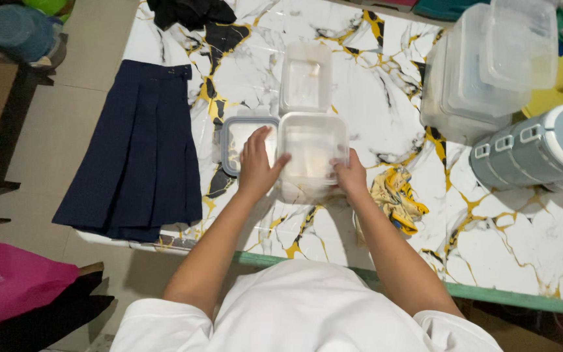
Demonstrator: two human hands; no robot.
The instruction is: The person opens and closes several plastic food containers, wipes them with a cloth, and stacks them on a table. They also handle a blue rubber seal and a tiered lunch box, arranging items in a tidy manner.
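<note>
Clear plastic container (pixel 313 145), square and translucent, sits near the middle of the marble-patterned counter (pixel 503 241), held between both hands. The left hand (pixel 255 166) presses its fingers (pixel 280 160) against the container's left wall, palm lying partly over a grey-rimmed lid (pixel 237 140) that rests flat just beside the container on that side. The right hand (pixel 350 173) grips the container's lower right corner, fingers curled narrowly around the edge. Whether the container carries anything inside cannot be told through the cloudy plastic. Just behind it stands 1 more clear rectangular container (pixel 305 78), touching or nearly touching its far edge. A navy pleated skirt (pixel 135 150) lies spread over the counter's left edge, well apart from the hands. A yellow patterned cloth (pixel 399 195) lies crumpled just beside the right wrist. At the far right corner rises a stack of large clear tubs (pixel 483 72), and near them a grey tiered lunch box (pixel 542 150) lies on its side. A dark cloth (pixel 190 12) rests at the counter's far edge. On the floor at lower left sits a pink bag (pixel 8 280).
</note>
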